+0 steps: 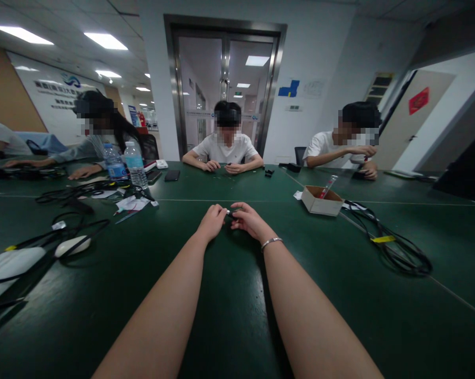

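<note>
Both forearms reach forward over the dark green table [229, 295]. My left hand [212, 222] is closed in a pinch, thumb and index finger together at a small dark piece with a shiny metallic end [230, 213]. On its other side my right hand [250, 220], with a silver bracelet [271, 242] at the wrist, curls its fingers around the dark end of the same piece. The piece is too small to name, and the fingers hide part of it.
An open cardboard box [323, 205] and coiled black cable [398, 247] lie to the right. On the left are two water bottles [135, 164], paper scraps [132, 204], tangled cables [79, 192] and a white mouse [73, 245]. Several people sit around the table.
</note>
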Tool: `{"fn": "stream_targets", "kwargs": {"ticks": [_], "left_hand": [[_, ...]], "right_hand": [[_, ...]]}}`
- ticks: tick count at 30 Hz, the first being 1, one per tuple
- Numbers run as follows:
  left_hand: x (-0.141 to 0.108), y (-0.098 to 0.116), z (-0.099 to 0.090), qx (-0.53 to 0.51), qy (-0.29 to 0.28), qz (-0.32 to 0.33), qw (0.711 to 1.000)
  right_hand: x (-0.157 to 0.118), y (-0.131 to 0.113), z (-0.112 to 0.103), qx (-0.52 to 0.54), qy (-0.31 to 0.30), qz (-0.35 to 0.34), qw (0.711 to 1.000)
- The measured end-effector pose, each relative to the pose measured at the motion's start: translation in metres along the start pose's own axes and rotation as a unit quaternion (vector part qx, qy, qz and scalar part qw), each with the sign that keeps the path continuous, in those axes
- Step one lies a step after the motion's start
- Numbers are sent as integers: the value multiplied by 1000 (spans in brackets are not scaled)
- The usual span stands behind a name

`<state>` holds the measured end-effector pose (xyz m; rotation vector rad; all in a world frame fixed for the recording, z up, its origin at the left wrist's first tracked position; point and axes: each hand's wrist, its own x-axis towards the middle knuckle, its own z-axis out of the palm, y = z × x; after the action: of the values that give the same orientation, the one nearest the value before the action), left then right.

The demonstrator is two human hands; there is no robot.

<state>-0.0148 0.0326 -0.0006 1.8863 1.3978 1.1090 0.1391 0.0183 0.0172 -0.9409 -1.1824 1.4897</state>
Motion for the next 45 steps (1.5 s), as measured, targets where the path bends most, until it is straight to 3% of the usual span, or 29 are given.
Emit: {"fn": "stream_targets", "kwargs": {"ticks": [3,8,17,25,30,34,37,39,41,43,45], "left_hand": [[-1,4,-3,8,5,1,1000],[-3,9,-5,14,7,-60,998],[-2,4,-1,-35,-8,-19,999],[-3,9,-6,28,2,-18,999],[-3,8,-9,87,26,-1,996],[-6,7,-6,95,21,6,995],[-7,17,0,80,17,-10,997],[-13,32,-3,74,-19,-18,997],[-30,50,-21,88,-116,-13,989],[-64,67,-56,133,-240,-9,962],[-112,73,-101,170,-303,-30,937]], "right_hand": [[0,1,-2,9,-20,-6,1000],[-2,0,-3,14,-29,-7,999],[-3,-1,-2,3,-20,1,1000],[-1,1,-3,5,-45,-17,999],[6,8,6,-112,-61,-56,990],[5,17,22,-173,3,-98,980],[-1,19,30,-168,46,-75,982],[-9,17,28,-148,50,-62,986],[-26,9,17,-138,29,-49,989],[-54,-3,-4,-143,-16,-29,989],[-94,-18,-32,-163,-40,-9,986]]}}
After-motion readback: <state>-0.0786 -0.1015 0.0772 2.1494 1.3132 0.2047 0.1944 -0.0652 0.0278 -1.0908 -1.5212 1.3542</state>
